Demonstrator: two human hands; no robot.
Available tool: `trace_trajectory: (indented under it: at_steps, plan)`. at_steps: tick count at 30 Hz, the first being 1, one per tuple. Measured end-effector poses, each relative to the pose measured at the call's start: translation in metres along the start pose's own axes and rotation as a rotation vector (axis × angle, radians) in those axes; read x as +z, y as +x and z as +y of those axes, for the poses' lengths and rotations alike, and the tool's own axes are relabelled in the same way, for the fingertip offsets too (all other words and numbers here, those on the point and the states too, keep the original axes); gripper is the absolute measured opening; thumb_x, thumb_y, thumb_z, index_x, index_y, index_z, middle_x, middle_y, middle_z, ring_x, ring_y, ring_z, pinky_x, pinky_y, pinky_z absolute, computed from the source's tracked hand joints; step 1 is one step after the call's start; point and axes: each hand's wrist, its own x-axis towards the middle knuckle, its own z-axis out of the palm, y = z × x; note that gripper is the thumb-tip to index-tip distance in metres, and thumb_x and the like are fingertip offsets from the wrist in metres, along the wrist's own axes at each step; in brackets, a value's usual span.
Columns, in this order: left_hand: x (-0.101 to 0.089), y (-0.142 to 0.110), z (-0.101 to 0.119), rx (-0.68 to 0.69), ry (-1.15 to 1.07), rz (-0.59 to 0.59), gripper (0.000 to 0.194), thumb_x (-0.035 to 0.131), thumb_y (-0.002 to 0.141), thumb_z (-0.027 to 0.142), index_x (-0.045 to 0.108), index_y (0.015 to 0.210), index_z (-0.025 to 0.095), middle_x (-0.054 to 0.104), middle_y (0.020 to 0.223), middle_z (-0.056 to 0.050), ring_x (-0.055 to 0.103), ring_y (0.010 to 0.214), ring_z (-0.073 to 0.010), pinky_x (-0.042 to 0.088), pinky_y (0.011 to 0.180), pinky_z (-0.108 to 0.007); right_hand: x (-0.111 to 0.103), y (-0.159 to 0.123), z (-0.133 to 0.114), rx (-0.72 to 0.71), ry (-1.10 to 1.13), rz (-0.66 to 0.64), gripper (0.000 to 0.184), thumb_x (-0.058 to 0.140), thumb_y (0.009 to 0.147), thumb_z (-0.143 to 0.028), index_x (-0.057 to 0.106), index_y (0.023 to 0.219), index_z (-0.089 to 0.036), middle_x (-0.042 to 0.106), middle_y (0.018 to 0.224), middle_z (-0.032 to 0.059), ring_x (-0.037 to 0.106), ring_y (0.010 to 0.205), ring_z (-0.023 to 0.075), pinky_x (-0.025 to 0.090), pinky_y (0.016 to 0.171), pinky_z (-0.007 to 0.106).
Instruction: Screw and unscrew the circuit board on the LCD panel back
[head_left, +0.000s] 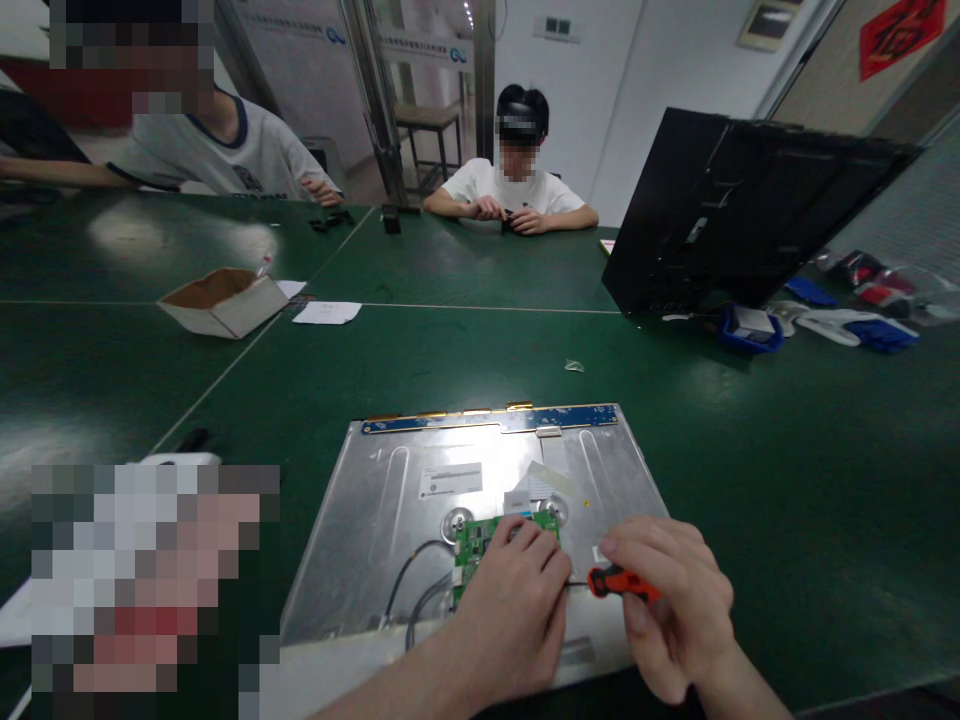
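Observation:
A flat metal display panel [390, 490] lies on the green table with its back face up. On it sits a green circuit board [466, 545], partly covered by my left hand [517, 590], whose fingers are bent over the board and hold it. My right hand [675, 590] grips a red and black screwdriver [621, 582], its shaft pointing left toward the board. The screwdriver's tip is hidden behind my left hand. Dark cables [411, 575] run from the board's left side across the panel. A blue circuit strip [491, 419] lines the panel's far edge.
A large black casing [720, 210] stands tilted at the back right, with a blue tray [750, 330] and gloves [855, 325] beside it. A paper box [225, 305] sits at the left. Across the table are two people, one [517, 190] handling a small dark object.

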Motion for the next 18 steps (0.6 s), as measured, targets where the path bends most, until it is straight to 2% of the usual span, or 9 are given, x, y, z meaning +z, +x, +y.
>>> trace_trajectory:
  at_steps: [5,11,14,18]
  plan:
    - [0.0001,-0.0005,-0.0002,-0.001,-0.02,0.002,0.014,0.049,0.085,0.02,0.058,0.096,0.02,0.059,0.093,-0.008,0.052,0.091,-0.0264,0.036,0.092,-0.048,0.0026,0.0002,0.003,-0.038,-0.021,0.025,0.022,0.047,0.077,-0.013,0.057,0.096,-0.014,0.062,0.061,0.001,0.06,0.051,0.0159,0.049,0.047,0.028]
    - [0.0006,-0.0007,0.0,-0.014,-0.036,-0.005,0.014,0.052,0.081,0.021,0.057,0.094,0.019,0.059,0.093,-0.008,0.051,0.092,-0.0266,0.036,0.093,-0.048,0.0028,0.0005,0.005,-0.042,-0.052,-0.014,0.012,0.055,0.083,-0.018,0.057,0.095,-0.015,0.058,0.056,-0.001,0.057,0.047,0.0143,0.046,0.044,0.027]
    - [0.0015,-0.001,-0.0003,-0.015,-0.035,-0.003,0.013,0.052,0.082,0.022,0.057,0.094,0.019,0.058,0.093,-0.007,0.051,0.092,-0.0265,0.036,0.093,-0.047,0.0031,0.0,0.0043,-0.045,-0.038,-0.005,0.015,0.051,0.086,-0.023,0.057,0.096,-0.014,0.058,0.057,0.0,0.058,0.049,0.0155,0.046,0.045,0.028]
    - [0.0019,-0.0011,0.0004,-0.018,-0.025,-0.004,0.016,0.048,0.085,0.02,0.057,0.098,0.019,0.058,0.095,-0.008,0.051,0.093,-0.0265,0.035,0.093,-0.048,0.002,0.0007,0.0014,-0.024,-0.013,-0.003,0.026,0.039,0.088,-0.024,0.056,0.104,-0.012,0.065,0.069,0.0046,0.065,0.06,0.0185,0.051,0.051,0.03]
